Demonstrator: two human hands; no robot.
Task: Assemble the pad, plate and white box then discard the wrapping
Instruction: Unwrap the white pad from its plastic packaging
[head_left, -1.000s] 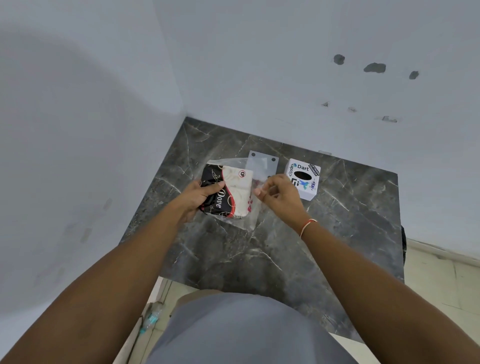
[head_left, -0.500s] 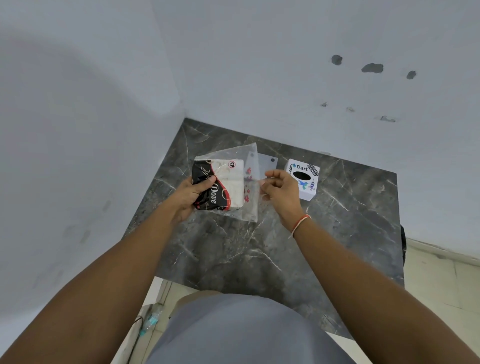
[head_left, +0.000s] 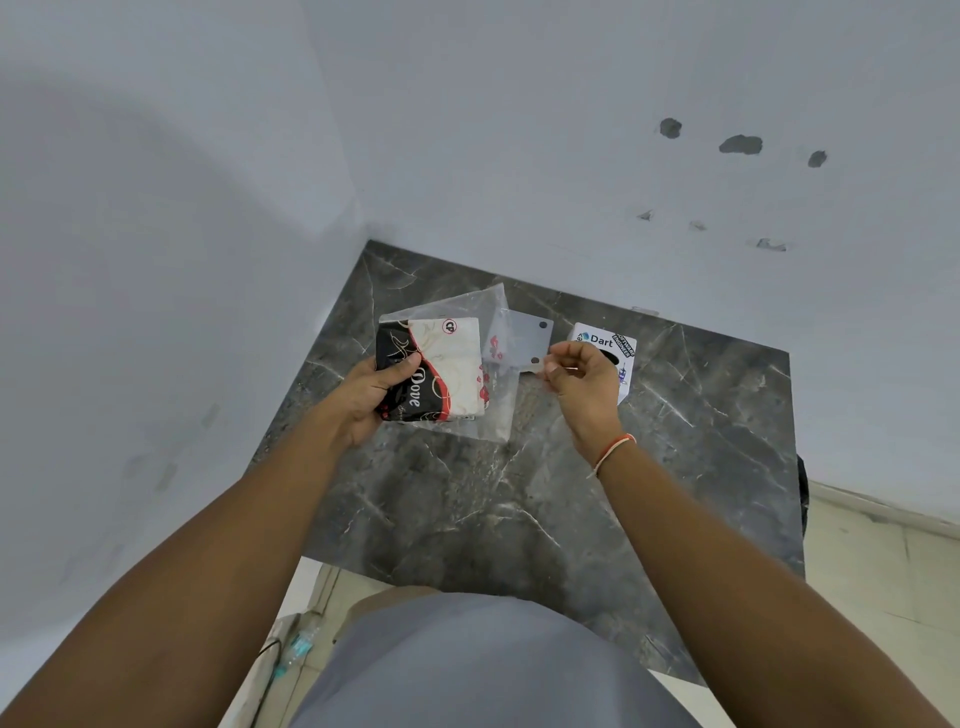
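**Pad not yet out of its wrapping; assembly not begun**

As far as the view showed, the task was at an early step. The black, cream and red printed pad (head_left: 434, 371) sat inside the clear plastic wrapping (head_left: 496, 410), held above the dark grey marble worktop (head_left: 519, 499). The left hand (head_left: 366, 397) reached in from the lower left, fingers (head_left: 400, 369) curled around the pad's left edge with the thumb pressed on its printed face. To the right, the flat grey plate with two dark holes (head_left: 530, 343) lay on the worktop, partly behind the wrapping. The right hand (head_left: 584, 384) hovered beside it, its fingers pinched on what seemed a thin clear strip of wrapping. Just behind that hand stood the white box with stickers (head_left: 605, 340), untouched. Unwrapping, stacking all three and discarding remained to be done.
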